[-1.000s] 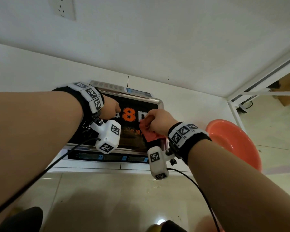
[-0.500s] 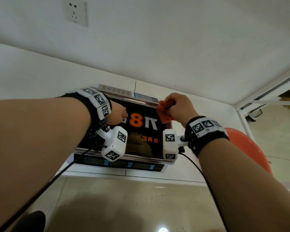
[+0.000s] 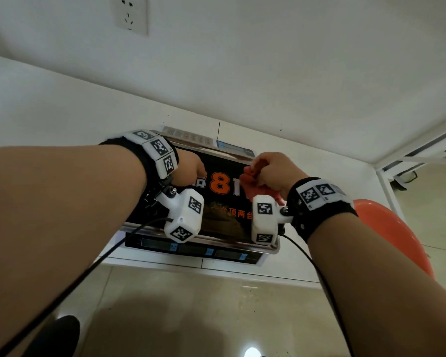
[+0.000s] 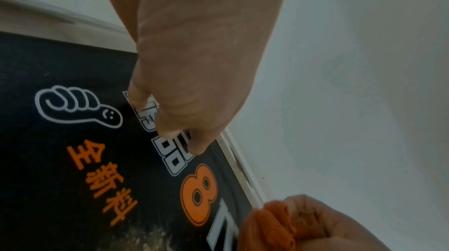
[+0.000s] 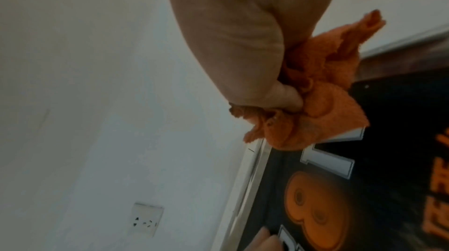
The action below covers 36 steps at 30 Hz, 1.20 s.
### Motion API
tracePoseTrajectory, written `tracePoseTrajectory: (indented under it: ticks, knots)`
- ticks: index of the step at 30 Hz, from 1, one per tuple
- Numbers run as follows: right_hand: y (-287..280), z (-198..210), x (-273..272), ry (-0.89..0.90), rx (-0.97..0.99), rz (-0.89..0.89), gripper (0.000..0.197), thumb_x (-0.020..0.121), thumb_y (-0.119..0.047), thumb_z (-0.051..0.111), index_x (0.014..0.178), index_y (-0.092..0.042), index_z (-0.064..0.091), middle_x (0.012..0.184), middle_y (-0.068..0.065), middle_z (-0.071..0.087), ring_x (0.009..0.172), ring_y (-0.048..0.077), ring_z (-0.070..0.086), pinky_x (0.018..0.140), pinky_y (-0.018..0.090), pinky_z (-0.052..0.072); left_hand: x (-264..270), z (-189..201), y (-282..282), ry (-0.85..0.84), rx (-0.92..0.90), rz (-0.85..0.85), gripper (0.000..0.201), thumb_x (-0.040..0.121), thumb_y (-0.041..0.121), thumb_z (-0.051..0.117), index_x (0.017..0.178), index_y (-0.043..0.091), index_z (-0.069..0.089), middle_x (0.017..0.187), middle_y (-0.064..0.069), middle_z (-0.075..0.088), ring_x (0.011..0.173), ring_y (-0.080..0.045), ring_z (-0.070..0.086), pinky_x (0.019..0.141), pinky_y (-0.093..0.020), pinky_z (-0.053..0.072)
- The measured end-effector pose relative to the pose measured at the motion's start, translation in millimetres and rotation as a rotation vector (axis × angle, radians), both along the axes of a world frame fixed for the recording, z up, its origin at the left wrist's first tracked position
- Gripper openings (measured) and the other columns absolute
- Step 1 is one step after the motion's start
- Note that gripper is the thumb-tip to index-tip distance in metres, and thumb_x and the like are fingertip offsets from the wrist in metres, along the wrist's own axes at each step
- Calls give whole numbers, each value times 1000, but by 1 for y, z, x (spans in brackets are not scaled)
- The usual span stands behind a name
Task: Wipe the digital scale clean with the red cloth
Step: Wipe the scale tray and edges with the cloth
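Midway, seemingly: right hand [image 3: 271, 173] clutches the bunched red cloth [image 3: 252, 180] at the digital scale [image 3: 224, 202] platter's far edge; left hand [image 3: 188, 171] fingertips press flat (near-edge smudges remain).

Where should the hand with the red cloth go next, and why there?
Probably a stroke back toward the near edge. The right hand grips the bunched red cloth at the far right of the digital scale platter, beside the big orange 8. The left hand presses the platter steady. Pale smudges show nearer the front.
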State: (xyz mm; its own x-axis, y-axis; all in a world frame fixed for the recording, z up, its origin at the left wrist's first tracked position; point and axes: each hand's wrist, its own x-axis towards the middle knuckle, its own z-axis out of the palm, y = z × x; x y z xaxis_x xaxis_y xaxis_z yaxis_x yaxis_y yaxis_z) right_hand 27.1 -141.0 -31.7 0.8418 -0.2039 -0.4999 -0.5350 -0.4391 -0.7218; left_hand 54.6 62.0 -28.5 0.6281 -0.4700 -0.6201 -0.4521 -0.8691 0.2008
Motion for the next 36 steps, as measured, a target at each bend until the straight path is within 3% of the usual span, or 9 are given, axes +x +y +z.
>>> tracePoseTrajectory:
  ticks: [3, 7, 11, 14, 20, 23, 27, 33, 36]
  knots:
    - [-12, -12, 7, -21, -92, -21, 34, 91, 17, 42, 76, -9, 57, 88, 13, 69, 77, 26, 70, 57, 30, 54, 3, 3, 11, 19, -128, 129, 51, 95, -1, 37, 142, 17, 44, 144, -3, 46, 126, -22, 49, 95, -20, 37]
    - [4, -25, -3, 18, -264, 165, 27, 91, 4, 53, 79, -19, 60, 83, 2, 64, 64, 10, 60, 57, 18, 51, 1, 10, 19, 5, -154, 201, 48, 96, 0, 37, 139, 19, 48, 139, -3, 52, 123, -25, 53, 91, -22, 43]
    - [29, -22, -7, 184, -174, 327, 31, 92, 13, 38, 74, -9, 51, 70, 8, 56, 49, 18, 57, 41, 23, 49, -3, 14, 22, -8, -138, 201, 51, 95, -1, 36, 139, 21, 48, 138, -4, 53, 122, -27, 54, 86, -25, 45]
    - [32, -7, -11, 175, -69, 328, 36, 83, 25, 37, 90, -2, 59, 73, 7, 58, 53, 14, 62, 48, 22, 55, -3, 14, 28, -1, -134, 208, 51, 94, -1, 36, 138, 21, 49, 140, -4, 51, 120, -25, 55, 80, -20, 39]
    - [32, 0, -1, -27, -562, 399, 22, 86, -1, 56, 90, -18, 69, 89, 3, 72, 80, 22, 70, 73, 33, 61, -6, 17, 38, -19, -61, 189, 48, 96, 1, 36, 140, 17, 47, 144, -2, 46, 126, -20, 49, 90, -17, 36]
    - [50, -4, -12, 52, -384, 492, 25, 88, 9, 45, 100, 2, 66, 83, 8, 64, 59, 20, 55, 44, 14, 43, -8, 14, 38, 8, -9, 151, 49, 96, 1, 36, 141, 17, 46, 147, 0, 43, 129, -18, 47, 100, -18, 34]
    - [64, -10, -17, 142, -232, 506, 30, 85, 11, 60, 72, -15, 68, 97, 16, 77, 91, 41, 73, 61, 38, 58, -9, 16, 38, 20, 6, 122, 50, 95, 2, 35, 142, 18, 44, 145, -1, 45, 128, -18, 47, 95, -17, 35]
    - [54, 10, -9, 113, -245, 500, 33, 84, 22, 49, 91, -7, 65, 77, -1, 70, 58, 5, 67, 38, 15, 47, -16, 17, 43, 30, 32, 107, 51, 95, 3, 33, 143, 19, 42, 138, -3, 53, 121, -20, 53, 80, -16, 35]
    - [53, 7, -4, 7, -305, 425, 32, 87, 17, 49, 96, -10, 63, 74, -4, 63, 63, 9, 61, 39, 12, 45, -18, 19, 43, 24, 40, 98, 52, 96, 2, 32, 144, 20, 41, 139, -4, 53, 123, -21, 53, 86, -18, 41]
